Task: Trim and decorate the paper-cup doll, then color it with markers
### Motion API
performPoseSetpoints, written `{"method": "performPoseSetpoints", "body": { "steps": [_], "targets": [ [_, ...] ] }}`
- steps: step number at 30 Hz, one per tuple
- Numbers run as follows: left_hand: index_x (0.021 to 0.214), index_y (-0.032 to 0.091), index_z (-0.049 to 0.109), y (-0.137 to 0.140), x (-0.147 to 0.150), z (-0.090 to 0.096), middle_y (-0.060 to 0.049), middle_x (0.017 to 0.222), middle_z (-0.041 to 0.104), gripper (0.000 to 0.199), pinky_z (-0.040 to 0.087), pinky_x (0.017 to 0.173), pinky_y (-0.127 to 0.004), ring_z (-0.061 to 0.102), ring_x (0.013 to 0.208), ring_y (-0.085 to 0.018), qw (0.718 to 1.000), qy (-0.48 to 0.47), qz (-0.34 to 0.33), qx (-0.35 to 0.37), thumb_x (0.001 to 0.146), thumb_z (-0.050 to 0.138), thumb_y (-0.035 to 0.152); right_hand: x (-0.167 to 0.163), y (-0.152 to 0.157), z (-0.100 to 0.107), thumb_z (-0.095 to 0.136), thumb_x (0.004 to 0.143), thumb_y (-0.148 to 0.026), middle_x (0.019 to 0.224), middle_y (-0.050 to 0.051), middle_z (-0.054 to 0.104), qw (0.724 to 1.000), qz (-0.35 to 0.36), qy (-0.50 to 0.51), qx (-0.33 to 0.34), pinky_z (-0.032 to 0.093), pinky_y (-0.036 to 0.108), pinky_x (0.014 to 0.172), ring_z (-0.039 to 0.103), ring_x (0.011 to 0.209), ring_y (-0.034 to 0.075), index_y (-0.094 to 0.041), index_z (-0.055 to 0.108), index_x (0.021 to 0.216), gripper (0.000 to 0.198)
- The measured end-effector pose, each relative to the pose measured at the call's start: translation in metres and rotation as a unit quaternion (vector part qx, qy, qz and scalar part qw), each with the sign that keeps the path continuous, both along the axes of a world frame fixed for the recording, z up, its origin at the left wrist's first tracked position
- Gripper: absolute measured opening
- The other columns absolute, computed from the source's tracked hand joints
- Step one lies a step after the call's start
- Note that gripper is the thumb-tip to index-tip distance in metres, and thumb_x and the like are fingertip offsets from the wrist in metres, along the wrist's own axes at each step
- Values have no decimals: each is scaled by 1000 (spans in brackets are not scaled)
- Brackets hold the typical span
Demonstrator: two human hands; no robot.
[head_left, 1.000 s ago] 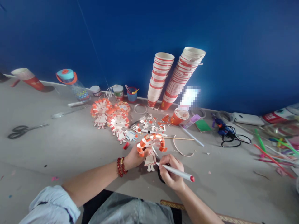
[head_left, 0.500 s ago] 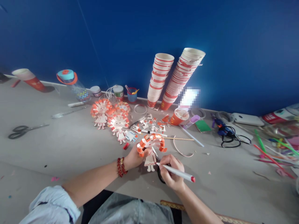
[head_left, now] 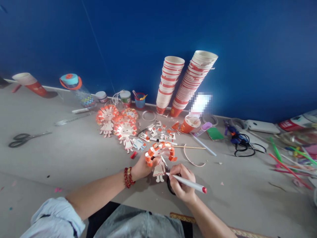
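A paper doll [head_left: 158, 170] with a white dress and curled orange-and-white strips round its head is gripped at the left side by my left hand [head_left: 145, 167]. My right hand [head_left: 183, 181] is closed round a white marker with a red end [head_left: 189, 183], its tip at the edge of the doll's dress. Scissors [head_left: 169, 186] with black handles lie partly hidden beneath the doll and my right hand. Finished-looking paper dolls [head_left: 125, 130] with orange fringes lie to the left, near a small red cap [head_left: 134, 155]. Paper scraps [head_left: 160, 130] are scattered behind the doll.
Two tall stacks of paper cups [head_left: 173, 81] stand against the blue wall. A red cup [head_left: 190, 124] sits before them. Other scissors [head_left: 27, 138] and a bottle [head_left: 76, 89] are at left. A cabled glue gun [head_left: 239, 137] and coloured sticks [head_left: 292, 165] lie at right.
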State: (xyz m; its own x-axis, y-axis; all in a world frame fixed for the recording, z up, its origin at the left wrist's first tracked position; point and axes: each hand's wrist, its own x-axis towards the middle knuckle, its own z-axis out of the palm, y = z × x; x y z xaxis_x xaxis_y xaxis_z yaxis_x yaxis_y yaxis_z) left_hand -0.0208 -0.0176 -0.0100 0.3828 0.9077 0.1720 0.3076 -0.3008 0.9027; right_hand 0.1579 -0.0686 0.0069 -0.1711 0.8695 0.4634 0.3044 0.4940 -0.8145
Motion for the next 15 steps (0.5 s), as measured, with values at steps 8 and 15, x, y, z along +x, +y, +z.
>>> {"method": "performPoseSetpoints", "body": {
  "steps": [8,15],
  "targets": [
    [99,16,68,0,0,0,-3,73,67,29,51,76,-28,59,70,-16,1000,4,-2,-12,92,41,25,0,0,0,52,71,-8,56,-5,51,1000,-4,2,6,38,23,45,47,45,11,-23,48,76,16],
    [103,17,67,0,0,4,-4,82,70,30,51,78,-28,61,74,-16,1000,-5,-6,-9,91,40,24,1,-1,-1,52,70,-9,54,-5,51,1000,-5,11,-4,36,24,43,45,42,11,-23,48,74,15]
  ]
}}
